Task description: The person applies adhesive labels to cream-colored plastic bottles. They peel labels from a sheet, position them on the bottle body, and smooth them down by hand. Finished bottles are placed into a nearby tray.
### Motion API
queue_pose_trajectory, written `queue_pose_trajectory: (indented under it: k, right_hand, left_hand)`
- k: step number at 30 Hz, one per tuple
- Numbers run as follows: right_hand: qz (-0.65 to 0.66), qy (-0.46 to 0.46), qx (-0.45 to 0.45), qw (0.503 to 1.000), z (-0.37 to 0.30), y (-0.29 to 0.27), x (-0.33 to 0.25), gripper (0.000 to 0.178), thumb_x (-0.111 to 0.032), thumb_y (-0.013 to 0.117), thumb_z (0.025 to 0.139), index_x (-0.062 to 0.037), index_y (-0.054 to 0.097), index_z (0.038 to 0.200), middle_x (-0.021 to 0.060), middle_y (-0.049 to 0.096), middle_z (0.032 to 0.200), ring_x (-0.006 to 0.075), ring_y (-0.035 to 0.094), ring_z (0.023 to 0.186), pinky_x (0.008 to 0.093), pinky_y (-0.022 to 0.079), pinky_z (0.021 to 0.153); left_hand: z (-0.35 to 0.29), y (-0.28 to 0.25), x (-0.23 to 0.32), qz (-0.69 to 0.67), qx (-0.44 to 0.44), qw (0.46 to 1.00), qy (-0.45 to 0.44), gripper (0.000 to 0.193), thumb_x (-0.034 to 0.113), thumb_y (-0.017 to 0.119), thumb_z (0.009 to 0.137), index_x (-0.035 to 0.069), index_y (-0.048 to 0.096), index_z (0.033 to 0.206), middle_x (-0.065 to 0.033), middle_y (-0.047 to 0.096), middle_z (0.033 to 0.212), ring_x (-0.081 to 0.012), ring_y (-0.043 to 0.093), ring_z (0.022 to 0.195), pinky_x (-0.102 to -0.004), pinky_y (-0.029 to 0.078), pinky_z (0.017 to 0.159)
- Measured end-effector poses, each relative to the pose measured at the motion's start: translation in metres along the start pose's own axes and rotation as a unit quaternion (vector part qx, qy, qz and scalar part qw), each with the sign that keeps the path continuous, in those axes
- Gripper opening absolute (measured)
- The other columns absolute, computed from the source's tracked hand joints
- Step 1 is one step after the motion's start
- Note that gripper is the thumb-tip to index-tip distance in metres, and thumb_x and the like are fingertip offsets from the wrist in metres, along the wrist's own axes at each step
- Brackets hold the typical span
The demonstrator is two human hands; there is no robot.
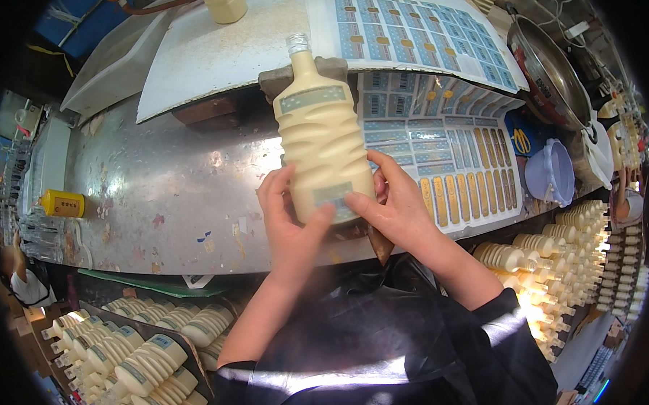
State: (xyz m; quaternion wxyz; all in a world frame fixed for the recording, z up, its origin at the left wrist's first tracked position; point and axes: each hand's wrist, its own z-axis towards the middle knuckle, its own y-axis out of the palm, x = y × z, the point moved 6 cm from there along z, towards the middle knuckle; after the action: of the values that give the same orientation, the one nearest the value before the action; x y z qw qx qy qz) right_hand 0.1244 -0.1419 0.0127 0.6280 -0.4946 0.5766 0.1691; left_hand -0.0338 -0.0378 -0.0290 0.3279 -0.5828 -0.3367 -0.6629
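Both of my hands hold a cream-coloured bottle [319, 155] with twisted ridges and a clear threaded neck. It lies tilted back, neck pointing away from me, against a grey-brown block [272, 81] on the metal table. One bluish label sits on its shoulder, another near its base. My left hand [287, 219] wraps the lower left side, its thumb by the base label. On the lower right side, my right hand [395, 202] grips with its thumb on that label's right end. Right of the bottle are sheets of blue and gold labels [477, 191].
More label sheets [419, 36] lie on a raised white board [200, 70]. A yellow bottle [62, 203] stands at the left. At the right are a lilac bucket [550, 172], a large metal pan [551, 71] and rows of bottles [547, 248]. Labelled bottles [151, 365] fill the lower left.
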Motion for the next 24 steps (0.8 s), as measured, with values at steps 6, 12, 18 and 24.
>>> queue_pose_trajectory:
  k: [6, 12, 18, 24]
  right_hand:
    - [0.003, 0.004, 0.001, 1.000, 0.000, 0.000, 0.000, 0.077, -0.033, 0.082, 0.086, 0.0047, 0.047, 0.144, 0.0010, 0.048, 0.091, 0.0096, 0.048, 0.081, 0.0254, 0.045, 0.072]
    - [-0.003, -0.017, 0.013, 1.000, -0.001, -0.001, 0.001, 0.070, -0.030, 0.079, 0.089, 0.0027, 0.050, 0.143, 0.0011, 0.052, 0.092, 0.0097, 0.049, 0.082, 0.0261, 0.045, 0.073]
    - [0.222, -0.025, 0.029, 0.974, 0.014, -0.033, -0.005, 0.032, -0.011, 0.068, 0.095, -0.0020, 0.063, 0.125, 0.0039, 0.066, 0.103, 0.0110, 0.064, 0.094, 0.0267, 0.052, 0.082]
    - [-0.151, -0.276, 0.081, 0.946, -0.007, -0.016, -0.070, 0.034, -0.007, 0.074, 0.083, -0.0027, 0.066, 0.116, 0.0164, 0.070, 0.099, 0.0391, 0.067, 0.084, 0.0434, 0.055, 0.078]
  left_hand:
    - [0.000, 0.000, 0.001, 0.014, 0.003, 1.000, 0.008, 0.073, 0.015, 0.079, 0.082, 0.005, 0.045, 0.146, -0.0113, 0.038, 0.141, -0.0241, 0.049, 0.126, -0.0387, 0.043, 0.107]
    - [0.000, 0.001, 0.002, 0.026, 0.001, 0.999, 0.019, 0.075, 0.012, 0.079, 0.082, 0.006, 0.043, 0.147, -0.0098, 0.038, 0.140, -0.0229, 0.048, 0.124, -0.0375, 0.044, 0.106]
    - [0.000, 0.003, 0.007, 0.111, -0.018, 0.993, 0.048, 0.081, 0.006, 0.078, 0.082, 0.007, 0.036, 0.152, -0.0063, 0.036, 0.140, -0.0183, 0.048, 0.118, -0.0345, 0.046, 0.102]
    - [-0.002, 0.004, 0.007, 0.106, -0.003, 0.993, 0.042, 0.082, 0.006, 0.076, 0.083, 0.006, 0.034, 0.153, -0.0065, 0.037, 0.140, -0.0189, 0.047, 0.118, -0.0349, 0.046, 0.102]
